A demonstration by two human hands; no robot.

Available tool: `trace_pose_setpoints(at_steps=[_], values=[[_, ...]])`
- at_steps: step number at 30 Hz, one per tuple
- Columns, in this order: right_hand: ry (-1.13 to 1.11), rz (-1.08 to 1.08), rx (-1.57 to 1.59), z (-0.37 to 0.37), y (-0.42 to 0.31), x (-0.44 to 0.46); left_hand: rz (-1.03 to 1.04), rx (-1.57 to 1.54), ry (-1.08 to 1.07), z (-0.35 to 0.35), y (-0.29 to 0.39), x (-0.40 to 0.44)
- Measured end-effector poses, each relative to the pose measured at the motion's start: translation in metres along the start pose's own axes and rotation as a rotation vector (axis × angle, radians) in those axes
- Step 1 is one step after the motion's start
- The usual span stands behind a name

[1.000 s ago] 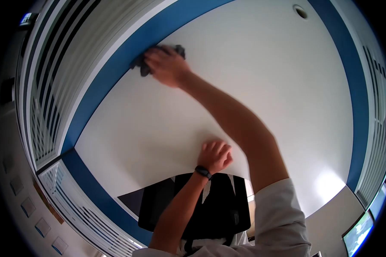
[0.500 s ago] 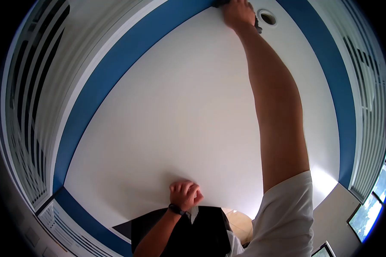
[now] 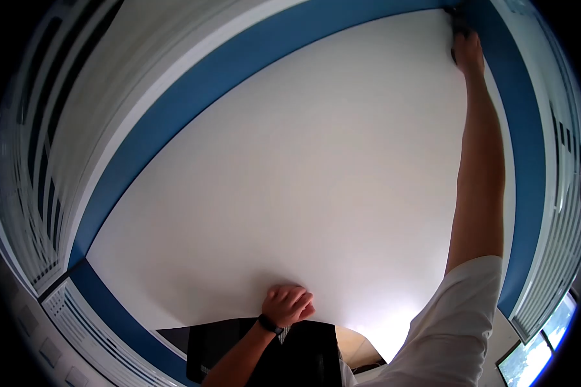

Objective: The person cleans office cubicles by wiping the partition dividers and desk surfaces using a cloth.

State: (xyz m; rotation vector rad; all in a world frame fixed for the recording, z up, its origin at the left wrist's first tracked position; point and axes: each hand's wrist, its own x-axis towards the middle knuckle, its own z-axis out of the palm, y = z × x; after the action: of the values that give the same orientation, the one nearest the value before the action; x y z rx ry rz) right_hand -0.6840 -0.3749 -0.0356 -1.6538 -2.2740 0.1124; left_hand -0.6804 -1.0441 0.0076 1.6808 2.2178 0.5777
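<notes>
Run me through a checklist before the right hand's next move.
1. Dark cloth under the right hand: ok, at the far right corner.
2. Left hand out of the cloth's way: ok, curled at the near edge.
3. White desktop free of loose items between the hands: ok, none visible.
4. Room to go farther right: not ok, the blue panel borders that side.
5. Surface beneath the cloth: cannot tell, covered.
6. Firmness of the right hand's grip: cannot tell, too small and dark.

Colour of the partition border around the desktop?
Blue, a solid mid-tone, on the partition border around the white desktop; shows best in the head view.
</notes>
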Motion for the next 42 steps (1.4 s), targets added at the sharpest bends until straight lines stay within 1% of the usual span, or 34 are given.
trace_pose_setpoints(at_steps=[1, 2, 3, 4, 5, 6, 7, 8, 9, 10, 11, 12, 13, 14, 15, 17, 19, 20, 22, 23, 24, 25, 26, 27, 28, 29, 31, 32, 33, 34, 36, 38, 40, 42], values=[[0.079, -0.068, 0.035, 0.003, 0.017, -0.008, 0.005, -0.007, 0.001, 0.001, -0.002, 0.003], [-0.005, -0.412, -0.519, 0.003, 0.052, -0.005, 0.008, -0.019, 0.007, 0.002, 0.001, 0.004], [0.100, -0.022, 0.041, -0.014, 0.035, -0.034, 0.009, -0.025, 0.032, 0.001, 0.005, 0.004], [0.062, -0.121, 0.001, -0.026, 0.053, -0.044, 0.021, -0.031, 0.013, -0.003, 0.006, 0.004], [0.067, -0.074, 0.037, -0.034, 0.070, -0.055, 0.038, -0.026, 0.005, -0.004, 0.001, 0.007], [0.090, -0.049, 0.023, -0.041, 0.082, -0.072, 0.055, -0.021, 0.039, -0.003, -0.001, 0.008], [0.113, -0.054, 0.065, -0.059, 0.078, -0.099, 0.052, -0.018, 0.051, -0.002, 0.000, 0.006], [0.044, -0.040, 0.011, -0.059, 0.100, -0.117, 0.057, -0.017, 0.067, -0.003, 0.002, 0.006], [0.106, -0.050, -0.054, -0.055, 0.120, -0.140, 0.070, -0.049, 0.045, -0.007, 0.002, 0.009], [0.033, -0.076, -0.167, -0.065, 0.131, -0.168, 0.106, -0.044, 0.093, -0.009, 0.006, 0.009], [-0.125, 0.008, -0.155, -0.107, 0.108, -0.197, 0.083, -0.042, 0.042, -0.011, 0.008, 0.008], [-0.057, -0.200, -0.323, -0.098, 0.145, -0.218, 0.072, -0.014, 0.020, -0.016, 0.006, 0.014], [0.029, -0.100, -0.146, -0.123, 0.125, -0.262, 0.098, -0.006, 0.073, -0.014, 0.005, 0.011], [0.052, -0.094, -0.164, -0.130, 0.128, -0.297, 0.117, -0.002, 0.122, -0.010, 0.008, 0.007], [0.005, -0.024, -0.143, -0.147, 0.122, -0.334, 0.128, 0.006, 0.183, -0.009, 0.012, 0.004], [-0.103, 0.028, -0.137, -0.171, 0.111, -0.404, 0.138, 0.019, 0.232, -0.019, 0.011, -0.004], [-0.111, -0.042, -0.090, -0.178, 0.122, -0.451, 0.093, -0.053, 0.114, -0.015, 0.017, 0.005], [-0.147, -0.053, -0.059, -0.185, 0.123, -0.471, 0.092, -0.040, 0.153, -0.015, 0.014, 0.015], [-0.131, -0.089, -0.029, -0.203, 0.112, -0.518, 0.006, -0.581, 0.171, -0.017, 0.002, 0.024], [-0.119, -0.065, 0.007, -0.214, 0.102, -0.541, 0.049, -0.545, 0.234, -0.048, 0.007, 0.022], [-0.106, -0.060, 0.033, -0.221, 0.094, -0.560, 0.079, -0.510, 0.297, -0.094, 0.019, 0.027], [-0.036, -0.084, 0.043, -0.216, 0.093, -0.577, 0.082, -0.535, 0.373, -0.131, 0.028, 0.029], [-0.010, -0.021, 0.041, -0.211, 0.090, -0.586, 0.078, -0.553, 0.459, -0.170, 0.035, 0.033], [0.057, -0.019, 0.047, -0.205, 0.090, -0.584, 0.080, -0.474, 0.540, -0.211, 0.042, 0.031], [0.112, -0.021, 0.052, -0.201, 0.090, -0.584, 0.105, -0.475, 0.625, -0.254, 0.053, 0.026], [0.169, -0.034, -0.011, -0.193, 0.092, -0.582, 0.157, -0.450, 0.700, -0.289, 0.058, 0.023], [0.202, -0.104, 0.011, -0.196, 0.099, -0.573, 0.309, -0.330, 0.857, -0.379, 0.101, -0.006], [0.216, -0.112, 0.006, -0.185, 0.104, -0.576, 0.406, -0.267, 0.903, -0.417, 0.123, -0.024], [0.158, -0.139, -0.008, -0.190, 0.102, -0.579, 0.490, -0.133, 0.932, -0.452, 0.141, -0.044], [0.173, -0.167, 0.001, -0.201, 0.097, -0.578, 0.553, -0.054, 0.950, -0.477, 0.157, -0.060], [0.225, -0.203, 0.028, -0.198, 0.095, -0.576, 0.663, 0.042, 0.958, -0.500, 0.184, -0.090], [0.289, -0.193, 0.053, -0.203, 0.092, -0.577, 0.725, 0.079, 0.921, -0.506, 0.202, -0.105], [0.247, -0.100, 0.037, -0.208, 0.083, -0.575, 0.773, 0.085, 0.876, -0.500, 0.215, -0.111], [0.249, -0.088, 0.013, -0.203, 0.085, -0.572, 0.798, 0.070, 0.839, -0.494, 0.221, -0.113]])
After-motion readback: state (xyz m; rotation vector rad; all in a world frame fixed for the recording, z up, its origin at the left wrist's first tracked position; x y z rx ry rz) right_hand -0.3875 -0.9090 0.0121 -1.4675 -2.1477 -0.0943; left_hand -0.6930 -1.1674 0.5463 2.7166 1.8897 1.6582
